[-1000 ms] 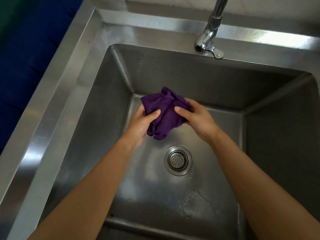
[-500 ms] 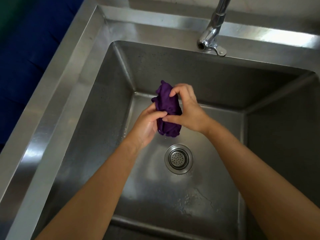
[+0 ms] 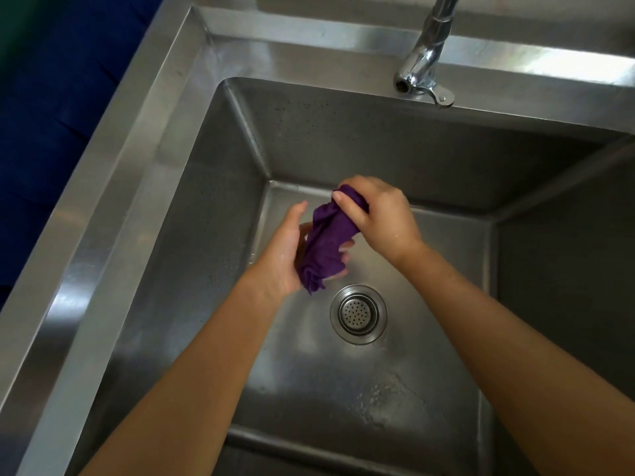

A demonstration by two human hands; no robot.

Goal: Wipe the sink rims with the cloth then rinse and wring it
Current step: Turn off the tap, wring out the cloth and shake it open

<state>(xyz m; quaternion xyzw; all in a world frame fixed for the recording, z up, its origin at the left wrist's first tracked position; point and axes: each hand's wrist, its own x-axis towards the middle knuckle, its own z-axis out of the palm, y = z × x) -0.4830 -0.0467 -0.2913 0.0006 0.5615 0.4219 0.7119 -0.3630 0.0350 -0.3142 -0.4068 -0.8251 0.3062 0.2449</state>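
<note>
With the right hand (image 3: 381, 218) clamped on the cloth (image 3: 326, 243) and the left hand (image 3: 283, 257) loosely curled round its tail above the drain (image 3: 359, 314), a twist could slip it free.

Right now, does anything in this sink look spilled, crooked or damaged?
Nothing stands out. The left hand and right hand hold the bunched purple cloth over the basin, the strainer sits flat in the drain, and no water runs from the tap. The only wet is a film on the basin floor.

Kitchen: deep steel sink (image 3: 144, 173), chrome tap (image 3: 424, 68), drain strainer (image 3: 358, 314).
</note>
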